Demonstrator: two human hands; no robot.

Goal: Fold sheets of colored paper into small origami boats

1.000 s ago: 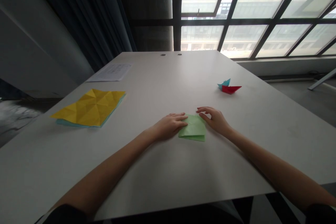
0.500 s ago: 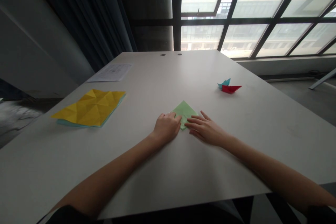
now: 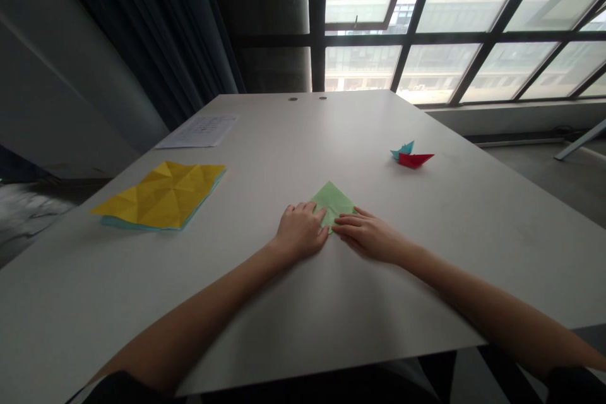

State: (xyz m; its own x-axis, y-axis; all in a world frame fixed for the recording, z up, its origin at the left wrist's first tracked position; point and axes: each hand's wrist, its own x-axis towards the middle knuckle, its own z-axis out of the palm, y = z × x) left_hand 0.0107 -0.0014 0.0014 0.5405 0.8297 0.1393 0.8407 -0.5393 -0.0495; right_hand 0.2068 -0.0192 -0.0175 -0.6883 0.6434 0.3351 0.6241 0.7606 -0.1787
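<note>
A folded green paper [image 3: 332, 198] lies on the white table [image 3: 303, 303] in front of me, its point turned away from me. My left hand [image 3: 300, 233] rests on its near left edge with the fingers curled loosely and pressing down. My right hand [image 3: 364, 235] lies flat on the near right part, fingers stretched out towards the left hand. Both hands cover the paper's near half.
A creased yellow sheet [image 3: 163, 192] lies on a teal sheet at the left. A printed white page [image 3: 201, 129] sits further back. A small red paper boat [image 3: 414, 159] and a teal one [image 3: 404, 149] stand at the right. Windows lie beyond the table.
The green paper went from a rectangle to a shape with a far point. Both hands drew nearer to me and closer together, and now press its near edge.
</note>
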